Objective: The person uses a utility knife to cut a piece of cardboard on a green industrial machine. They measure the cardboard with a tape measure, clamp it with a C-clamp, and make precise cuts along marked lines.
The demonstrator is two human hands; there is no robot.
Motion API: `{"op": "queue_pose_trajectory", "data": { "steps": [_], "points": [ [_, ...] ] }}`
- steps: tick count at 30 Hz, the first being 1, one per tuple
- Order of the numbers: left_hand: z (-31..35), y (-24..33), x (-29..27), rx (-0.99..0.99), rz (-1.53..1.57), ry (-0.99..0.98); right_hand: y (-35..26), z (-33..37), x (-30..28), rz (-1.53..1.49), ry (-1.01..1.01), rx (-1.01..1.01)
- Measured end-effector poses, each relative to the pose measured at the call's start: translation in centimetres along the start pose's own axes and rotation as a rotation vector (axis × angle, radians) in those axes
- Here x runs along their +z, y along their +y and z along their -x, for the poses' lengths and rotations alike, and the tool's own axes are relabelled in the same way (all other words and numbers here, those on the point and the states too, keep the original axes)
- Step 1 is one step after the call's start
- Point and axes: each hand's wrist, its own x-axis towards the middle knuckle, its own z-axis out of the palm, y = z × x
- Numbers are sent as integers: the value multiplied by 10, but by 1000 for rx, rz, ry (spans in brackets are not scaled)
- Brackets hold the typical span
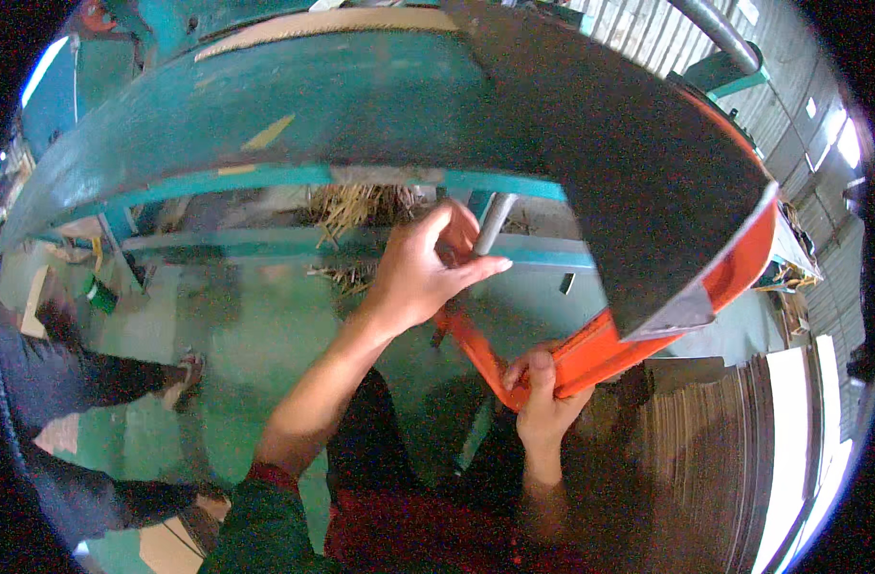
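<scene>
My left hand (420, 268) is in the middle of the view, fingers curled about the lower end of a grey metal rod (496, 222), thumb stretched out just below it. Part of the grip is hidden behind the hand. Lower right, my right hand (546, 402) is closed on the corner of an orange metal frame (590, 359), thumb on top. A thin orange bar (476, 352) runs from that corner up toward my left wrist. Over the frame's far side lies a wide dark sheet or belt (667, 182), its grey edge folded at the near corner.
A long teal machine table (342, 105) crosses the top, with a cardboard strip (332, 27) on it. Thin scrap strips (356, 212) are heaped beneath. Stacked cardboard sheets (705, 430) stand at lower right. Another person's legs (83, 378) are at left, beside a green container (100, 295).
</scene>
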Motion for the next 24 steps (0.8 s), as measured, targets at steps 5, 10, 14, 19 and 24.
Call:
{"op": "queue_pose_trajectory", "data": {
  "steps": [5,10,14,19,24],
  "points": [
    [12,-24,-7,20,145,-244,7,1,-1,-26,72,0],
    [66,-77,-33,-346,21,-574,19,2,0,-68,155,-25],
    [101,-126,-14,-237,-29,-642,23,8,-2,-100,173,62],
    [107,-126,-4,-200,-405,-480,25,3,-7,-1,134,-73],
    [106,-117,9,-303,-611,-436,21,6,-4,-27,116,-46]
  ]
}}
